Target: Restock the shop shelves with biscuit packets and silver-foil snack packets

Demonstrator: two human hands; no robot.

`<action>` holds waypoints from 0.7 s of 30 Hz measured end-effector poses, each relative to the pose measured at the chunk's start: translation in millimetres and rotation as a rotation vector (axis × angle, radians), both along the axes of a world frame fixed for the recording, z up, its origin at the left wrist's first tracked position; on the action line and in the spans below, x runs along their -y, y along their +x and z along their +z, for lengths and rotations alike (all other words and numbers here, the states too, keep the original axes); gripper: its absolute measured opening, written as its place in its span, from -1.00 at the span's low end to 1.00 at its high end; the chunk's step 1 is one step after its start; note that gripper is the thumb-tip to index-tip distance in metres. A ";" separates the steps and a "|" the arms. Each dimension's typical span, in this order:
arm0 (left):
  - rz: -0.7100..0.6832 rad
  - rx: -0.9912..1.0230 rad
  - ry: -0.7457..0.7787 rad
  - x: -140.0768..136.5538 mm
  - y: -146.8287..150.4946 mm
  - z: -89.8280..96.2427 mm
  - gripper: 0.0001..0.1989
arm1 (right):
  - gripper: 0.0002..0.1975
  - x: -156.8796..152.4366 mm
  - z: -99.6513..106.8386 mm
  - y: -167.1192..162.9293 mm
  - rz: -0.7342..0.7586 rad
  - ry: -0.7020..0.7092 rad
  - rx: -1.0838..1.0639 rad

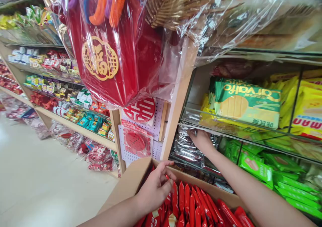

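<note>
My left hand [159, 185] hovers over the near side of an open cardboard box [125, 183], its fingers apart and nothing in them. Red snack packets [191, 200] stand in tight rows inside the box, just below that hand. My right hand [202, 140] reaches into a shelf compartment, against a pile of silver foil packets [184, 144]. Its fingertips are partly hidden among the foil, so whether it grips a packet is unclear.
Green Carvalfo packets [248, 102] sit behind a clear shelf lip above my right hand. Bright green packets [256, 168] lie to its right. A red decoration in plastic wrap [120, 59] hangs close in front. Shelves of small sweets [90, 119] run along the left.
</note>
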State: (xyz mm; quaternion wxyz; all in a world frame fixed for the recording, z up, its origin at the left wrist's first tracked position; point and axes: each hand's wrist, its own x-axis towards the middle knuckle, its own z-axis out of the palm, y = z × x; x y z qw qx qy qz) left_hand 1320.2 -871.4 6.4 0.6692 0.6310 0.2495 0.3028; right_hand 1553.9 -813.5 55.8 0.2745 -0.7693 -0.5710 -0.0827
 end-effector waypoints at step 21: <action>-0.048 -0.122 0.044 -2.2 1.0 -1.6 -0.73 | -0.78 43.9 6.9 25.5 -0.051 -0.476 0.412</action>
